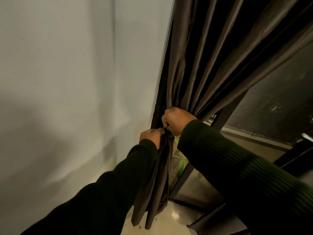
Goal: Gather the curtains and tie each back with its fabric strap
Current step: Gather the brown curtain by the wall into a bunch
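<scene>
A dark brown curtain [211, 53] hangs by the window and is bunched into a narrow waist beside the white wall. My right hand [177, 119] grips the gathered folds at that waist. Just below and to the left, my left hand [151, 136] holds dark brown fabric [159, 180] that hangs down from the waist in long loose tails toward the floor. Whether those tails are the strap or the curtain's lower part cannot be told. The two hands almost touch at the bunch. Both arms wear dark green ribbed sleeves.
A plain white wall [67, 82] fills the left half. A dark-framed window [279, 106] with a sill lies right of the curtain. Below it stands a dark-framed glass panel [194, 187] with something green behind. Pale glossy floor [174, 216] shows at the bottom.
</scene>
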